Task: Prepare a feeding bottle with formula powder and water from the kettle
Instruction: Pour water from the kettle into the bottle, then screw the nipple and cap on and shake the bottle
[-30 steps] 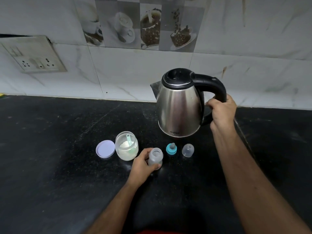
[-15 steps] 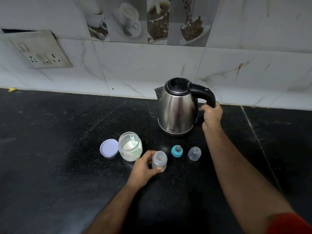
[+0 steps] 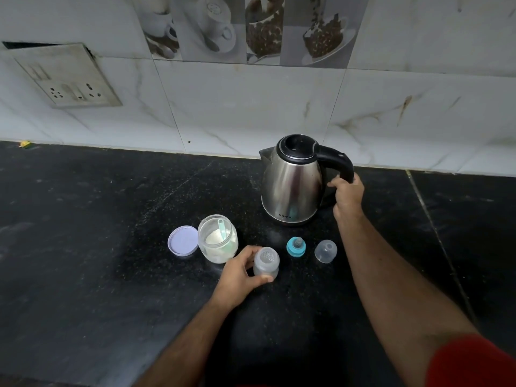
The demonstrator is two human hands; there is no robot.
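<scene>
Kettle (image 3: 291, 188) gripped by right hand (image 3: 347, 195), bottle (image 3: 266, 262) steadied upright on counter (image 3: 83, 247) by left hand (image 3: 240, 272).
Lift slowly, bring spout over bottle mouth, tilt gently; avoid jar (image 3: 218, 238) beside it.

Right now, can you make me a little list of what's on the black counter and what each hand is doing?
left hand: wrapped around small translucent feeding bottle, upright, open top
right hand: gripping black handle of shiny steel kettle
kettle: standing on black stone counter, lid closed
clear powder jar: open, white powder and pale green scoop inside
lilac round lid: flat, left of jar
teal-ringed teat: beside bottle
clear dome cap: right of teat
</scene>
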